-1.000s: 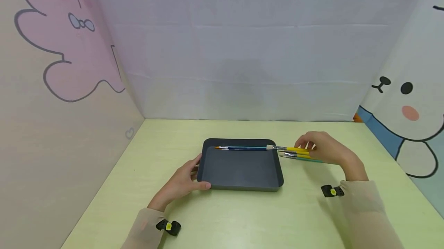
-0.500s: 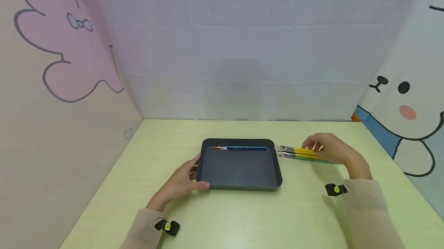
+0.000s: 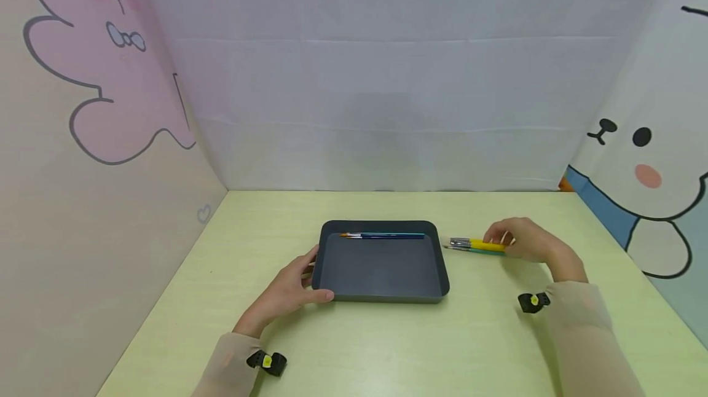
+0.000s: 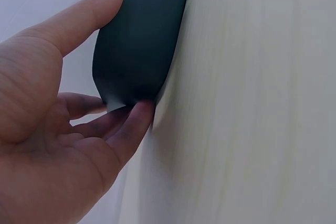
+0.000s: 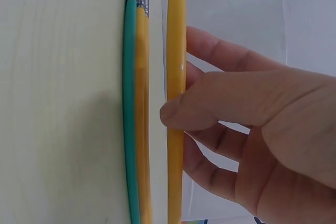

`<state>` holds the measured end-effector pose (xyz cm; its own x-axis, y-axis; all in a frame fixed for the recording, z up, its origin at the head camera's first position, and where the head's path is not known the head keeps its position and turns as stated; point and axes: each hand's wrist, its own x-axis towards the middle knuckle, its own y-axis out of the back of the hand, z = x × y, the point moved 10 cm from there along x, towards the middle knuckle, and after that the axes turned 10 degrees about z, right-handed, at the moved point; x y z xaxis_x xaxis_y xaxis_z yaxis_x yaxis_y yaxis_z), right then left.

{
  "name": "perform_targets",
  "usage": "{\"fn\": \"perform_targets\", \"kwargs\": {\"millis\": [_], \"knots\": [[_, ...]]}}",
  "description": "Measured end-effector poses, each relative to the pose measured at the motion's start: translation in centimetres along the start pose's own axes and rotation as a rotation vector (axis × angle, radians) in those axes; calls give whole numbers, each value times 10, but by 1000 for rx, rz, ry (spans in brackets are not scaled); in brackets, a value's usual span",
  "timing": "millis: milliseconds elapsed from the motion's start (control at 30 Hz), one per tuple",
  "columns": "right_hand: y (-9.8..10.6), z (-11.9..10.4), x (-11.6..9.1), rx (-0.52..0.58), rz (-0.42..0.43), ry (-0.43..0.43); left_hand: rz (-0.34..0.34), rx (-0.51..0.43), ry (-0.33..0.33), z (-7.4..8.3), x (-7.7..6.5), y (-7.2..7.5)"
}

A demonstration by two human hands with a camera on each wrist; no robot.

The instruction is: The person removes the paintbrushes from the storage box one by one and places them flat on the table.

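My right hand (image 3: 528, 240) pinches a yellow-handled paintbrush (image 5: 177, 40) between thumb and fingers, right of the tray. Close beside it in the right wrist view, a green-handled paintbrush (image 5: 130, 77) and yellow-handled paintbrushes (image 5: 140, 45) lie together on the table. The held brush overlaps them in the head view, bristle ends pointing at the tray. My left hand (image 3: 284, 292) holds the near left corner of a dark grey tray (image 3: 381, 271), thumb on the near wall, fingers around the left side. Inside the tray, slim dark blue and teal paintbrushes (image 3: 387, 236) lie along the far wall.
The pale yellow-green table (image 3: 376, 348) meets a whitish back sheet (image 3: 387, 108). Side panels bear cartoon animals, a pink one (image 3: 121, 108) at left and a white one (image 3: 664, 212) at right.
The yellow paintbrush in my right hand has moved right, away from over the tray's right edge, then down toward the brushes on the table. My left hand stays at the tray corner.
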<state>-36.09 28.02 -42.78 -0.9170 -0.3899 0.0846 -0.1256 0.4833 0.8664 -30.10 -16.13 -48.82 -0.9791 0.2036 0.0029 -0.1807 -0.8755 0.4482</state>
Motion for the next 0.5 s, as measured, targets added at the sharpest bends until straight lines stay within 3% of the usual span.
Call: {"fn": "perform_targets", "kwargs": {"millis": [500], "knots": [[-15, 18, 1, -2, -55, -103, -13, -11, -7, 0, 0, -1]]}}
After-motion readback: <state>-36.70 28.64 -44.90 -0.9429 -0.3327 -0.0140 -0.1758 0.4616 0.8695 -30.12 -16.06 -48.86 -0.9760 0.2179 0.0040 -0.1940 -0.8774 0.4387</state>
